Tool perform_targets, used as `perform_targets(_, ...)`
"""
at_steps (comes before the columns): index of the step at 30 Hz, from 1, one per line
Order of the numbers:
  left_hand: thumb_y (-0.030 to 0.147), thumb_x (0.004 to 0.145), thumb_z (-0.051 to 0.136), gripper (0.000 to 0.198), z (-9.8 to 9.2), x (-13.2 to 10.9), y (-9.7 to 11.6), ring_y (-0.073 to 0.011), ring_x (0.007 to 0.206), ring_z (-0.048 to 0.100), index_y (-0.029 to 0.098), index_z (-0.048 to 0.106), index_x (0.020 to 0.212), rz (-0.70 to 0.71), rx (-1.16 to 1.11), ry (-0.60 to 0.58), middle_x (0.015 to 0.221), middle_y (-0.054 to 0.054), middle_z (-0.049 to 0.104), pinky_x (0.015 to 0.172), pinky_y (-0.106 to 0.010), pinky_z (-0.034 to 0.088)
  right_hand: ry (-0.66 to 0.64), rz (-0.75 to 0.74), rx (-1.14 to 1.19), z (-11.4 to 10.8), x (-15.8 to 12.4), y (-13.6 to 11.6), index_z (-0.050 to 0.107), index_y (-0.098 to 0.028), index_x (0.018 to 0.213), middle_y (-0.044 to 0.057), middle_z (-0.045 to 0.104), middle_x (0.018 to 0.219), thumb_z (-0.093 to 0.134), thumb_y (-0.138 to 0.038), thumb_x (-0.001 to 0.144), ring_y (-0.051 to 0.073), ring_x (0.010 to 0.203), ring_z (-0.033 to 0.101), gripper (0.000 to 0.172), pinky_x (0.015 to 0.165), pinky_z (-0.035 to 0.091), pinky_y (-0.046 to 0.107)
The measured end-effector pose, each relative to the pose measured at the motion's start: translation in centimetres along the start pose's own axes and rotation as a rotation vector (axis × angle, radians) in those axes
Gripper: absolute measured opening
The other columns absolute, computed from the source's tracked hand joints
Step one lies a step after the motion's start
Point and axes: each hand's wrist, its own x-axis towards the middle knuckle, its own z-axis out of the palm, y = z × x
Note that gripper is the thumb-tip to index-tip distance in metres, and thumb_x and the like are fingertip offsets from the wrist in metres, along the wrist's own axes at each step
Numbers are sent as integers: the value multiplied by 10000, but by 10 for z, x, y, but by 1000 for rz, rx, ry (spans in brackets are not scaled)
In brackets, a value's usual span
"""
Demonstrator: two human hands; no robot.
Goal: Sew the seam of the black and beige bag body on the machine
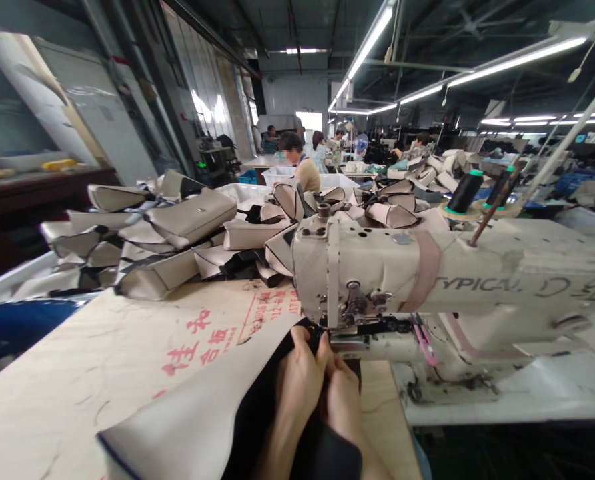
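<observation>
In the head view, the left hand and right hand sit side by side at the front of the sewing machine. Their fingers are closed, pinching a beige panel with a dark lining just in front of the presser foot. The panel trails back over a printed board on the tabletop. Dark binding shows along its near edge; the hands hide how much of the edge is bound. Beyond the machine lies a heap of beige bag pieces, many already dark-edged, so much of the batch looks worked, while this panel remains at the machine.
</observation>
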Motion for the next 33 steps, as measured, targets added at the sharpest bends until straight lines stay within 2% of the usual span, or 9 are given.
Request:
perform_targets(3, 489, 844, 395, 267, 5, 4, -9, -156, 478, 499, 225, 388, 877, -75, -203, 11, 528, 71, 450, 480, -230, 322, -15, 108, 74, 0, 0, 1, 674, -128, 803, 102, 694, 803, 600, -441, 663, 246, 854, 638, 351, 755, 493, 315)
perform_targets(8, 526, 797, 471, 317, 11, 9, -20, -128, 534, 468, 217, 408, 831, -68, -476, -3, 615, 63, 469, 511, -227, 341, 34, 185, 136, 1, -1, -2, 683, -125, 828, 94, 694, 874, 656, -456, 608, 243, 887, 622, 399, 845, 451, 320)
perform_targets(13, 511, 796, 491, 340, 6, 14, -21, -131, 570, 501, 200, 445, 925, -39, -600, -105, 657, 48, 524, 510, -222, 358, 62, 153, 114, 6, -5, -8, 693, -113, 808, 98, 696, 842, 653, -442, 632, 244, 849, 625, 375, 764, 471, 309)
perform_targets(16, 519, 807, 466, 336, 3, 14, -21, -125, 528, 476, 204, 434, 920, -15, -580, -132, 624, 56, 506, 481, -216, 339, 79, 145, 99, 7, -8, -10, 692, -111, 814, 101, 695, 827, 642, -449, 651, 241, 830, 626, 378, 711, 474, 296)
perform_targets(19, 514, 819, 443, 309, 1, 13, -18, -128, 491, 454, 217, 401, 892, -20, -433, -108, 579, 66, 471, 479, -221, 331, 78, 145, 116, 8, -8, -9, 678, -122, 762, 99, 694, 848, 656, -438, 625, 242, 853, 623, 346, 734, 470, 291)
perform_targets(22, 489, 807, 470, 297, -1, 12, -11, -156, 522, 517, 218, 383, 891, -43, -248, -79, 596, 44, 499, 504, -232, 342, 70, 148, 149, 9, -8, -6, 661, -127, 730, 101, 694, 867, 673, -418, 598, 251, 883, 618, 319, 760, 468, 297)
perform_targets(25, 473, 809, 471, 286, -3, 11, -6, -185, 546, 550, 214, 382, 893, -45, -121, -69, 596, 26, 513, 505, -241, 333, 62, 160, 189, 8, -7, -2, 669, -120, 812, 101, 694, 857, 678, -424, 598, 252, 865, 625, 372, 748, 477, 314)
perform_targets(28, 445, 840, 421, 245, -2, 10, -8, -167, 520, 518, 211, 406, 910, -35, -171, -75, 578, 40, 499, 499, -236, 319, 49, 170, 217, 6, -7, 3, 671, -112, 865, 106, 692, 875, 689, -450, 599, 251, 880, 623, 431, 768, 478, 322)
perform_targets(33, 498, 815, 453, 290, 5, 12, -21, -128, 519, 447, 210, 437, 846, -47, -426, -69, 593, 64, 464, 492, -224, 311, 55, 164, 162, 5, -6, 5, 679, -119, 847, 108, 688, 904, 664, -503, 649, 236, 885, 616, 432, 810, 462, 321)
